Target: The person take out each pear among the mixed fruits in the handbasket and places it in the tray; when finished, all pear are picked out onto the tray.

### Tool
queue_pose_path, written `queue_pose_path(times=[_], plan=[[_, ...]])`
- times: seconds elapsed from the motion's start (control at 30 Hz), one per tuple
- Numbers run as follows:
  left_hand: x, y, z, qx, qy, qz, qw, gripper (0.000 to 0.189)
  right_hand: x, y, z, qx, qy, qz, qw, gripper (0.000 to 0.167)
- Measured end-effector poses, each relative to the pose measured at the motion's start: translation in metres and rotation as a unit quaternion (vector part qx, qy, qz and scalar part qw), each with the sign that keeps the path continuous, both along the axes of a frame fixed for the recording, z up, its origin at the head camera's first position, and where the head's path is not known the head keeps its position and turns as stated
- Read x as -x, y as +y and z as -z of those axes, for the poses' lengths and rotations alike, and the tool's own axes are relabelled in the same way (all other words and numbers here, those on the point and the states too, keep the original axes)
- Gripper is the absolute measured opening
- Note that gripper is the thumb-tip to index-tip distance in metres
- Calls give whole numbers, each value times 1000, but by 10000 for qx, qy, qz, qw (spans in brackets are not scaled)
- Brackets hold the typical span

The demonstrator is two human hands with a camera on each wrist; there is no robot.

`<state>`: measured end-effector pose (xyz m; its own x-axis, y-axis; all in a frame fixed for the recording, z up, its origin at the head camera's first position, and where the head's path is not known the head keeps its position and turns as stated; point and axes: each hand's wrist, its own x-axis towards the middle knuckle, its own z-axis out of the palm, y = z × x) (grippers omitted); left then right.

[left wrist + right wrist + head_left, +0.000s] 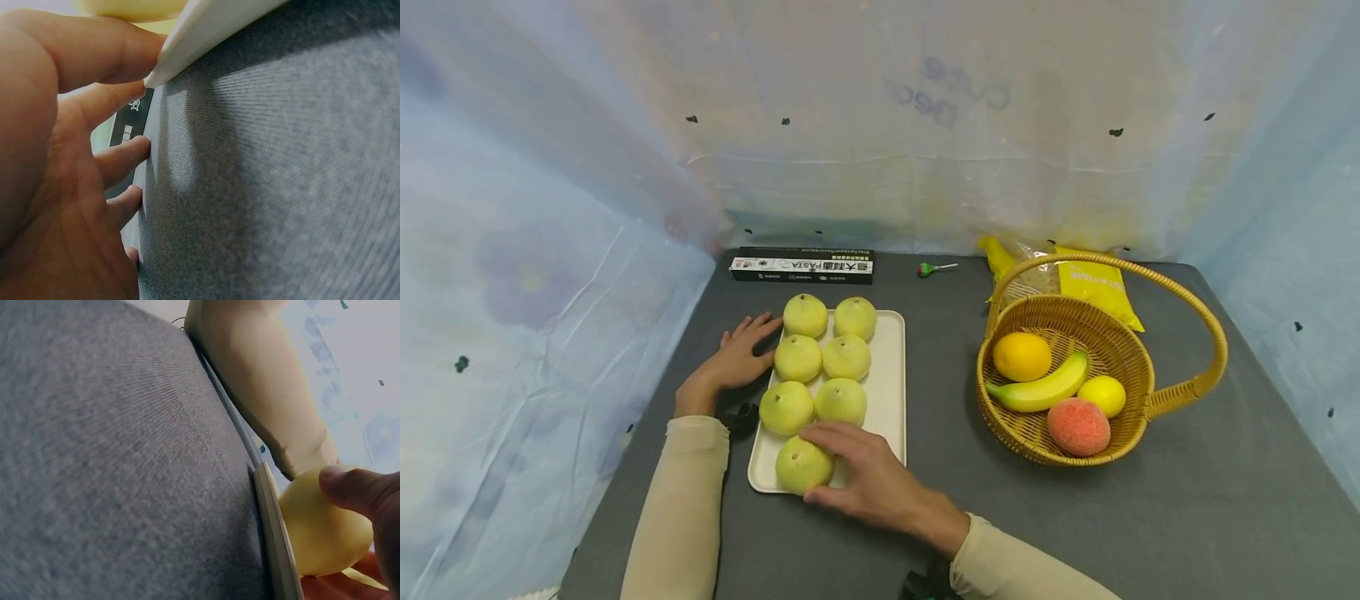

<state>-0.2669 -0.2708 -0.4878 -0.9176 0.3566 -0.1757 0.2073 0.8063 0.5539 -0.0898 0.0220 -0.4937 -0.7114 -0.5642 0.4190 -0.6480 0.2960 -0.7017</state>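
A cream tray (889,375) on the grey table carries several round yellow-green fruits, mostly in two columns. At its near end, my right hand (880,479) holds the nearest round yellow-green fruit (801,467) between thumb and fingers. In the right wrist view this fruit (322,525) sits at the tray's rim (275,528), the thumb on its upper side. Along the tray's left side lies my left hand (737,360), fingers extended toward the far end. The left wrist view shows that hand's thumb (106,53) against the tray edge (187,47), the other fingers spread near the tabletop.
A wicker basket (1138,367) at the right holds an orange fruit (1022,357), a banana (1045,387), a lemon (1103,395) and a peach (1078,427). Behind it lies a yellow pasta bag (1093,287). A black pasta box (801,265) and a lollipop (934,269) lie farther back.
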Motion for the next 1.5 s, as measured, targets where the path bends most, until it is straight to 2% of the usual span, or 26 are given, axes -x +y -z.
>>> queue_pose_path(times=[0.27,0.53,0.67,0.9,1.07,1.17,1.27,1.33,1.4,1.5], plan=[[-1,2,-3,-66,24,25,10000,70,-1,0,-1,-78,-216,241,9994,73],[-1,6,-6,-103,-19,18,9999,69,-5,5,-4,-417,130,447,9980,77],[0,7,-7,-111,-2,41,9999,69,-8,14,-10,-500,249,425,9975,76],[-2,6,-5,-61,44,99,9999,68,-9,53,-25,-131,-270,16,9995,69],[-5,4,-12,46,-7,181,9998,68,-5,99,-50,65,-157,181,9997,64],[-9,0,-26,152,-28,213,9997,69,-3,131,-78,87,27,382,9992,66],[-12,-5,-48,237,42,193,9995,70,-1,166,-113,247,579,479,9969,67],[-16,-10,-68,303,196,171,9992,71,-1,190,-140,421,1189,569,9904,59],[-20,-16,-94,373,413,138,9984,71,-3,215,-168,772,1618,713,9812,51],[-26,-24,-134,529,890,-11,9946,71,-6,254,-204,1033,2013,1378,9643,45]])
